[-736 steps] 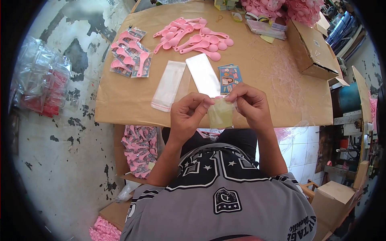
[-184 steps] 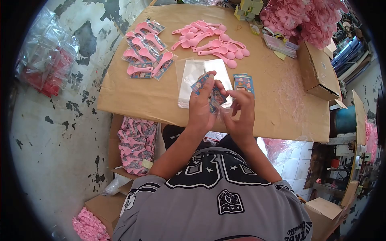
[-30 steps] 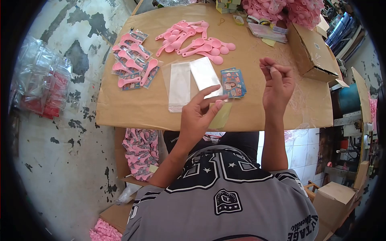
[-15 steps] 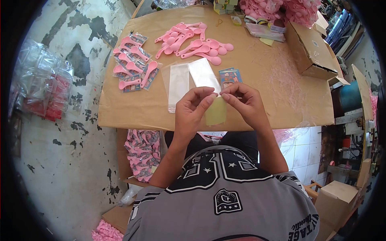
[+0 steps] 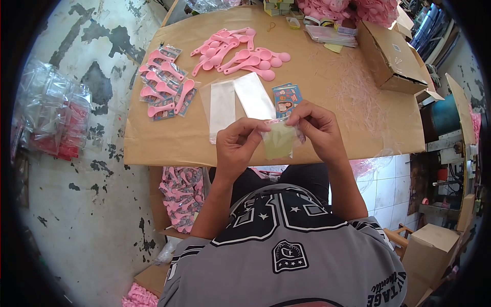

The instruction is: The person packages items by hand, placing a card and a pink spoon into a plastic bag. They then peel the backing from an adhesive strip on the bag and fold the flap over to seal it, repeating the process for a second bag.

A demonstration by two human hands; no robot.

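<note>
A small clear plastic bag is stretched between my two hands at the table's near edge. My left hand pinches its left upper corner with thumb and forefinger. On the other side, my right hand has thumb and fingers closed on the right upper part. Behind the film shows a yellow-green paper square. Just beyond my hands lie printed cards, partly covered by the right one. Stacks of clear bags and white-looking sleeves lie left of the cards.
Loose pink spoons are heaped at the table's far middle. Several spoons packed with cards lie on the left. A cardboard box stands at the right, near plastic shreds. Below the table is a box of packed spoons.
The clear bag now shows spread between my hands, where before my fingertips met close together. My right hand has moved slightly right and my left slightly left.
</note>
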